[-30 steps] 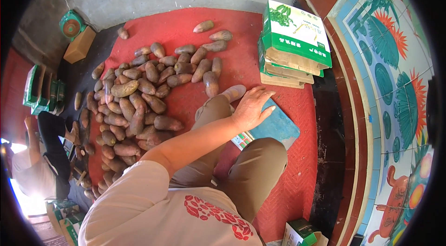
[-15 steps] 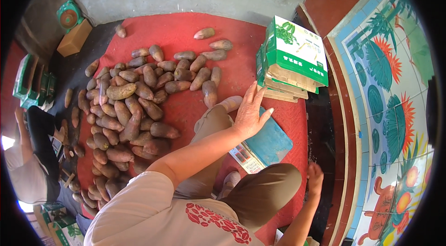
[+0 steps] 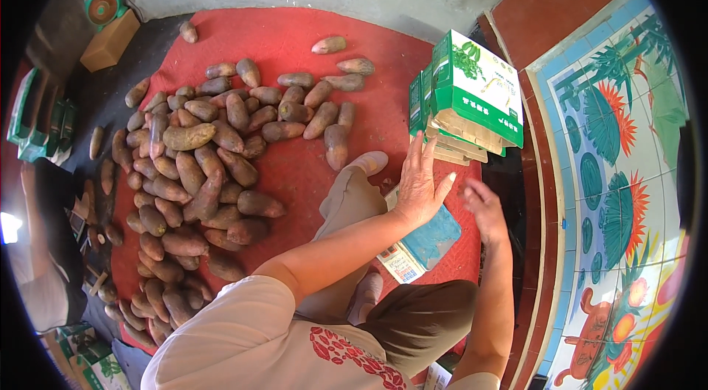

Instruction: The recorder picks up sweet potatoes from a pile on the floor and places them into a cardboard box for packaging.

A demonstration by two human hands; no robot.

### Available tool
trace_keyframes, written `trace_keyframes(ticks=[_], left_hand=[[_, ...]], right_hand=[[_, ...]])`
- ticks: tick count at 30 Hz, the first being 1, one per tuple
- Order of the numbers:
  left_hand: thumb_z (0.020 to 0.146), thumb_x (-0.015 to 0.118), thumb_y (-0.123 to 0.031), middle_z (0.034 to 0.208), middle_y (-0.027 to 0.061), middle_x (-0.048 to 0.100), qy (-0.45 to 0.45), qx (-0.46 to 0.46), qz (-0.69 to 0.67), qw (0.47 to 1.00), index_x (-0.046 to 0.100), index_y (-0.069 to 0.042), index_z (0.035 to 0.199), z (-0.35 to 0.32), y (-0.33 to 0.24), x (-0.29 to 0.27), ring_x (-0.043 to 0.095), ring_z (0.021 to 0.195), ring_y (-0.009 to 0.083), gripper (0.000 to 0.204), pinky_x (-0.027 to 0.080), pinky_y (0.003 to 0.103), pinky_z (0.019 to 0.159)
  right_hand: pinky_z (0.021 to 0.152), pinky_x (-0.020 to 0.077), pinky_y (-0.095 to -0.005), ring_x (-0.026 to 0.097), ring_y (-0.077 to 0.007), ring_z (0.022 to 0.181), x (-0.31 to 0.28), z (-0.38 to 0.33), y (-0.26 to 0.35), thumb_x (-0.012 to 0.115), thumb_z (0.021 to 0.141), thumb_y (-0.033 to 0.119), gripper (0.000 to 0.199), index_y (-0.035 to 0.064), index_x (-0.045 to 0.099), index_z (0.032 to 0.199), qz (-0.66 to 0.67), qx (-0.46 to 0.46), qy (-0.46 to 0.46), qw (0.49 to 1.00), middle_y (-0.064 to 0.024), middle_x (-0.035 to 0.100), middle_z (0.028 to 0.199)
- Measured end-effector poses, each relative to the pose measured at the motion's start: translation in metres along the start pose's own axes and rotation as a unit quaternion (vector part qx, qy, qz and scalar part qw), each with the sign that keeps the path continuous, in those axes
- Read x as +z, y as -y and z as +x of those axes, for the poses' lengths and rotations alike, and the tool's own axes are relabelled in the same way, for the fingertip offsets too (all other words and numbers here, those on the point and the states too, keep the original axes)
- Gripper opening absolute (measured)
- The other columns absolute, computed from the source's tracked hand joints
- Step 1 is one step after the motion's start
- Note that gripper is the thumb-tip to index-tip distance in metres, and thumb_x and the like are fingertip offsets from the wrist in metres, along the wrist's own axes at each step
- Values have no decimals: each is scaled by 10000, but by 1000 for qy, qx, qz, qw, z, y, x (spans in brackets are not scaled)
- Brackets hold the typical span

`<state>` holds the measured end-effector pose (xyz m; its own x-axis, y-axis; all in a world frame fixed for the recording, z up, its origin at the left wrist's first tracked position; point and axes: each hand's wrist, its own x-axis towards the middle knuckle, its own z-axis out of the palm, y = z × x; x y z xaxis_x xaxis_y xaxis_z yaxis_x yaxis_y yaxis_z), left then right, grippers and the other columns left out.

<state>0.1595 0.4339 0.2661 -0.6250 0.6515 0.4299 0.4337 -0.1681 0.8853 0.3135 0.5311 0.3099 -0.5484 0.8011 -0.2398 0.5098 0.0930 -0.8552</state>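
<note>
Both hands spread open, grasping nothing — left hand [image 3: 422, 185] touching the stacked green-and-white boxes [image 3: 472, 99], right hand [image 3: 483, 207] just beside, above a blue scale [image 3: 431, 239] — sweet potatoes [image 3: 199, 169] piled left.

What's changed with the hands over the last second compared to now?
The left hand has moved off the blue scale up toward the stack of green and white boxes, fingertips now at its lower edge, open and gripping nothing. The right hand, out of sight a second ago, has come up beside it, also empty. The scale, the boxes and the heap of sweet potatoes on the red mat stayed put.
</note>
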Motion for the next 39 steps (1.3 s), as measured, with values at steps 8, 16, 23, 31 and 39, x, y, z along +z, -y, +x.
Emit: trace_keyframes(ticks=[8, 16, 23, 31, 39], left_hand=[[858, 598, -265, 1451, 278, 150, 1, -21, -1, 1000, 183, -37, 1420, 7, 7, -14, 215, 1335, 429, 735, 238, 473, 1075], [873, 579, -284, 1427, 300, 199, 58, -22, -25, 998, 234, -25, 1405, 4, 0, -17, 237, 1318, 453, 684, 236, 491, 1070], [870, 572, -270, 1436, 290, 188, 72, -43, -8, 996, 249, -22, 1400, 4, -3, -19, 214, 1329, 452, 668, 220, 488, 1079], [871, 558, -323, 1431, 289, 191, 106, -46, -4, 993, 249, -32, 1405, 8, -5, -24, 200, 1334, 443, 681, 204, 488, 1080], [882, 540, -332, 1414, 280, 225, 135, -46, -12, 990, 230, -8, 1404, 5, -3, -20, 212, 1323, 445, 688, 204, 493, 1080]], right_hand=[[840, 470, -323, 603, -205, 980, 6, 60, 54, 561, 916, 233, 378, 32, 529, 1235, 186, -59, -121, 973, -100, 616, 1089], [715, 460, -289, 617, -158, 838, 8, 116, -25, 593, 892, 279, 380, 29, 569, 1176, 83, 83, -50, 992, -73, 633, 1018], [859, 448, -383, 577, -256, 1041, -4, 188, -59, 548, 918, 321, 494, 40, 406, 1298, 240, 108, -93, 960, -153, 558, 1193], [936, 445, -394, 528, -273, 1093, -12, 264, -85, 525, 939, 282, 431, 49, 390, 1276, 538, 74, -182, 820, -166, 487, 1263], [774, 491, -328, 554, -178, 812, -33, 291, -83, 596, 896, 154, 149, 47, 549, 988, 611, 50, -186, 768, -62, 583, 904]])
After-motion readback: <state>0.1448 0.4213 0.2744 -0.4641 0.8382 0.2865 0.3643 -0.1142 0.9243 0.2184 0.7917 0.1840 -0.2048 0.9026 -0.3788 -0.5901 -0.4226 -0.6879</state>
